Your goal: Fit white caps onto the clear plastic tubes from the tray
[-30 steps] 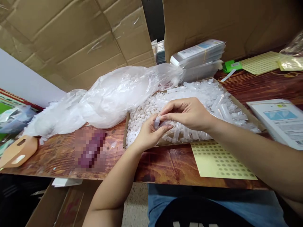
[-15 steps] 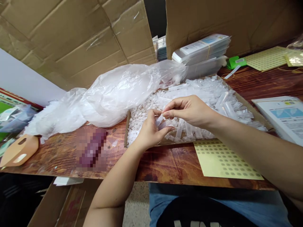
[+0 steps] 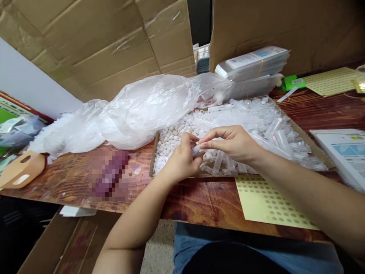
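Fingers of the left hand (image 3: pixel 182 161) and right hand (image 3: pixel 232 144) pinch one small clear tube (image 3: pixel 196 150) between them, above a cardboard tray (image 3: pixel 153 160) heaped with countless tubes and white caps. Two yellow sticker sheets (image 3: pixel 268 203) lie on the surface (image 3: pixel 199 198).

Bare bench (image 3: pixel 199 198) lay open before the tray (image 3: pixel 154 152), while the plastic bag (image 3: pixel 137 110) crowded its left and far side.

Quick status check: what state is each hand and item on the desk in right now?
Left hand: closed around small clear plastic tube.
Right hand: pinching the tube's end.
Shallow cardboard tray: open, heaped with tubes and caps.
Clear plastic bag: crumpled, lying open.
Yellow sticker sheet: flat, partly used.
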`<state>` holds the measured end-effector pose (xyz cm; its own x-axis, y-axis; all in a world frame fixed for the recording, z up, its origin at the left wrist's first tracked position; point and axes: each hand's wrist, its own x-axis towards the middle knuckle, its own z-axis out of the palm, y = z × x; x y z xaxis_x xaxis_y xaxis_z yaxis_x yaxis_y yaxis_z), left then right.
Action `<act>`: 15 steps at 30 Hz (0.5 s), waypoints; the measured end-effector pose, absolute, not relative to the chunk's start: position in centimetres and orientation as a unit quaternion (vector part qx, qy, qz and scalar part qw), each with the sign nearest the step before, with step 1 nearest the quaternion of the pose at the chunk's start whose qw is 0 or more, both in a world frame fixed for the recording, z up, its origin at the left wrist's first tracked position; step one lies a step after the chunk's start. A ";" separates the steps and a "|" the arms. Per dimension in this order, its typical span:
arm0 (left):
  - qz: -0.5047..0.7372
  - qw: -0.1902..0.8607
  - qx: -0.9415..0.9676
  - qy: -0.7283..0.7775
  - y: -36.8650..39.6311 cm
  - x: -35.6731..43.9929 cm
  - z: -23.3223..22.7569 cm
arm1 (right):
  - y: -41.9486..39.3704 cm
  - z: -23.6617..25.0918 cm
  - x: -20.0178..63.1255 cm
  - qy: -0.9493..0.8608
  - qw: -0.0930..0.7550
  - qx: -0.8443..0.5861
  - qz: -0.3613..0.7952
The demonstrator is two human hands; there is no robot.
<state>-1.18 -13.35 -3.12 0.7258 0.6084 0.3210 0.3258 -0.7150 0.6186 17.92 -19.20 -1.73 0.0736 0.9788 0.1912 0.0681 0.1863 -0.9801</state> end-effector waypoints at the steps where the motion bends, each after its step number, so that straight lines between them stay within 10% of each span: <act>1: 0.260 0.267 0.890 0.261 -13.3 -1.2 -3.1 | -19.2 -1.9 17.9 -0.541 0.547 -0.486 0.415; 15: 0.276 0.352 0.869 0.213 -13.6 -1.0 -2.2 | -20.3 -0.4 17.6 -0.664 0.528 -0.451 0.276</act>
